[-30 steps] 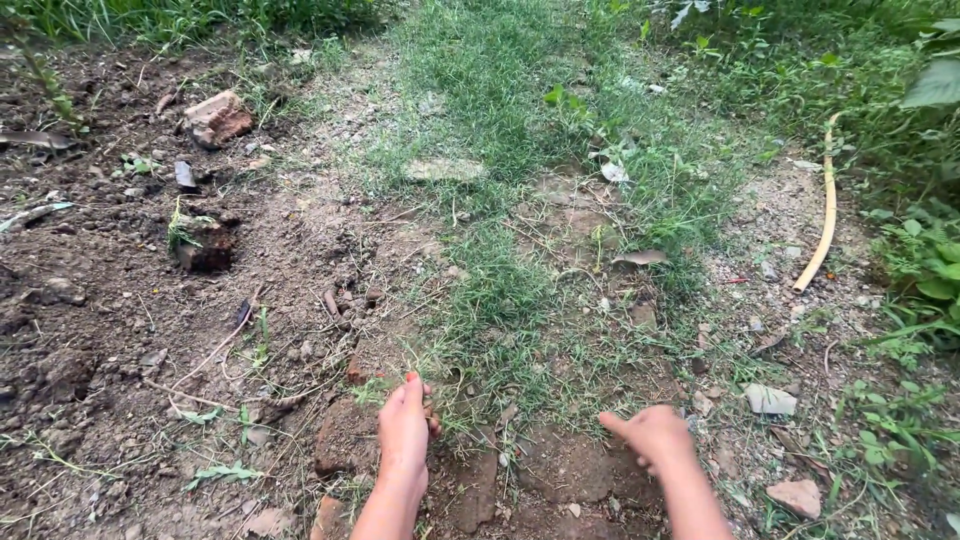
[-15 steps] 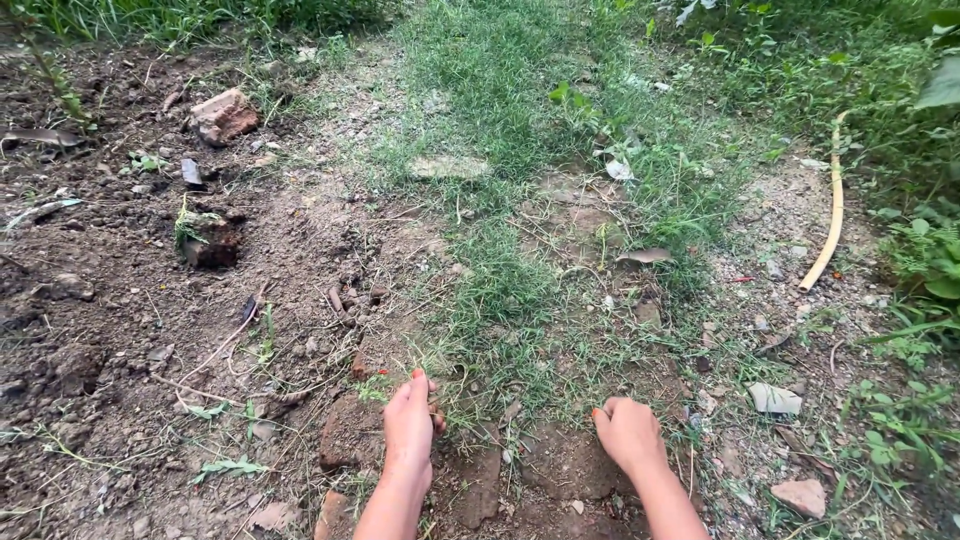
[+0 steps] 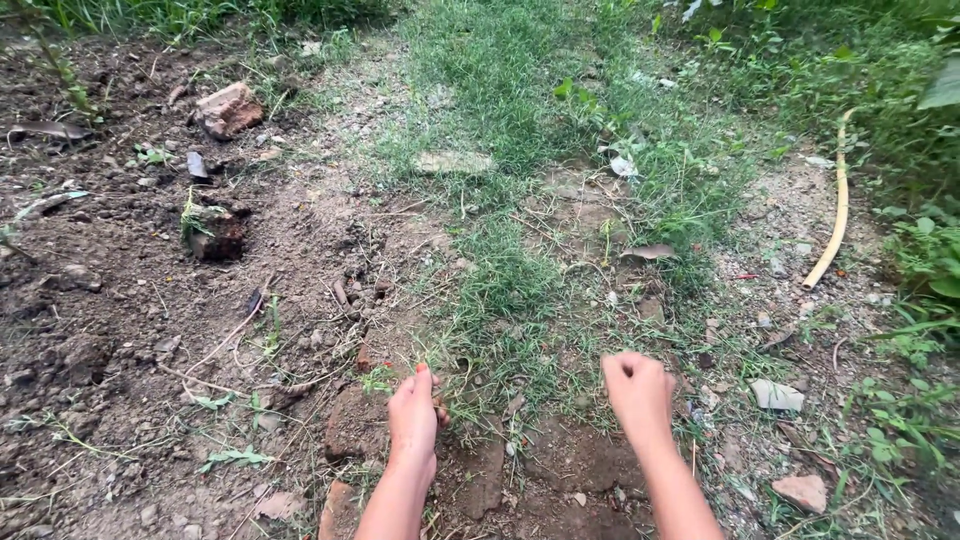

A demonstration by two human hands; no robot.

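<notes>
Head view looks down on rough garden ground, and both forearms are cut off by the bottom edge. At nine o'clock lies dark, crumbly tilled soil point(image 3: 90, 330) strewn with thin dry roots and small clods. A pale reddish broken brick chunk point(image 3: 228, 110) sits at ten o'clock, rough and angular, and nearer in a dark brown clod with a green tuft on top point(image 3: 212, 232) stands on the loose earth.

Left hand point(image 3: 416, 422), at six o'clock, rests flat-edged on the ground with fingers together; its fingertips press into the near edge of a patch of thin wiry green grass point(image 3: 500, 290). Whether it pinches any blades is hidden by the fingers, so the grip cannot be told. Just left of the wrist, flat reddish-brown half-buried brick pieces point(image 3: 350, 425) show through the dirt.

Right hand point(image 3: 638, 388), just right of six o'clock, is clenched into a fist above the bare packed earth, knuckles up; what it encloses, if anything, is hidden inside the curl. The grass patch runs from between the hands toward twelve o'clock.

At two o'clock a curved yellowish hose-like stalk point(image 3: 836, 215) lies on gravelly ground, and broad-leaved green weeds point(image 3: 930, 260) are cut off by the right edge. A flat pinkish stone shard point(image 3: 800, 492) lies at four o'clock.
</notes>
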